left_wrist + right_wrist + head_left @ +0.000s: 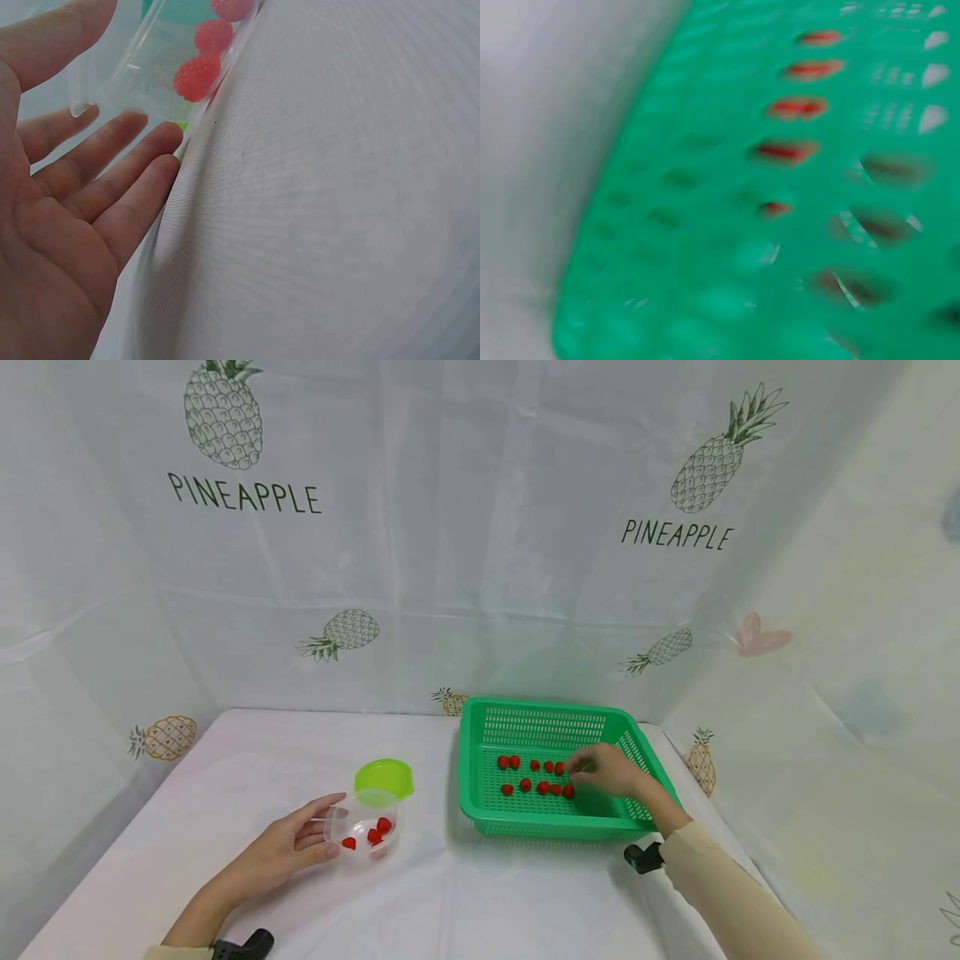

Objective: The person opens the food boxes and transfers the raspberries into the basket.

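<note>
Raspberries, several of them, lie in two rows in a green basket. Over its right part is my right hand, fingers bent, fingertips right by a raspberry at the row's end; whether they pinch it is not clear. The right wrist view is blurred and leaves this hand out. On the left, my left hand is at the side of a clear plastic cup with a few raspberries inside. Its fingers are loosely extended along the cup, thumb apart, as the left wrist view shows.
A lime-green lid lies on the white-covered table just behind the cup. The basket's raised walls surround the right hand. Pineapple-printed sheeting hangs behind the table and along its sides.
</note>
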{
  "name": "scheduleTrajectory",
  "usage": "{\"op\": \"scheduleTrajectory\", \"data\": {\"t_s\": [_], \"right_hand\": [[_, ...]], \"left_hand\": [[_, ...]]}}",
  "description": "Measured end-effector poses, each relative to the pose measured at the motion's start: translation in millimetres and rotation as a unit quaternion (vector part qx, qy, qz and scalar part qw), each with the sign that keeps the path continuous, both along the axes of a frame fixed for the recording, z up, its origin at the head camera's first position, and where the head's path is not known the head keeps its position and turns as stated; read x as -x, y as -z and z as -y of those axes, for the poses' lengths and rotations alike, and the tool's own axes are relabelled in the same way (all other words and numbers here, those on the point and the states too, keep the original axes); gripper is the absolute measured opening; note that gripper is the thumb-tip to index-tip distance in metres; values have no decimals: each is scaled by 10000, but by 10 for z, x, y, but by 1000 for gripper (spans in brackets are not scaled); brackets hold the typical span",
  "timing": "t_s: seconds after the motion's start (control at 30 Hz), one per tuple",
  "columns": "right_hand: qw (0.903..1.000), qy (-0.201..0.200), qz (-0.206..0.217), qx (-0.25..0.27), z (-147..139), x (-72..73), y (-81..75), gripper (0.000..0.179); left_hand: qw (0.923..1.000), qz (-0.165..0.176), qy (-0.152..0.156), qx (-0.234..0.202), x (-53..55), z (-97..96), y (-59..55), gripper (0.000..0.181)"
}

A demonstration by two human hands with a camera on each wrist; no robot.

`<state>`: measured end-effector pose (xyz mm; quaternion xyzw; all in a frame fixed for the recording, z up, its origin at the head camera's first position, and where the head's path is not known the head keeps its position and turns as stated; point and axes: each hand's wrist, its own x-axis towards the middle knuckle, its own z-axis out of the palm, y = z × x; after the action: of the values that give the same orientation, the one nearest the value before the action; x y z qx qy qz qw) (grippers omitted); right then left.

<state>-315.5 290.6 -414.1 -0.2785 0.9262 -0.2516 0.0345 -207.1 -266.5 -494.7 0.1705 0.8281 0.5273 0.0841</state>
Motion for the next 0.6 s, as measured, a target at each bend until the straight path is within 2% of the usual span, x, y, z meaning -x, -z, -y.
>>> {"op": "scheduleTrajectory", "data": {"t_s": [0.3, 0.6], "right_hand": [[9982, -97, -215, 546, 416, -209, -372, 19], [9930, -383, -404, 1043, 1032, -443, -526, 21]], "left_hand": [[10000, -16, -59, 54, -14, 3, -25, 84], [10000, 14, -65, 71, -12, 4, -14, 85]]}}
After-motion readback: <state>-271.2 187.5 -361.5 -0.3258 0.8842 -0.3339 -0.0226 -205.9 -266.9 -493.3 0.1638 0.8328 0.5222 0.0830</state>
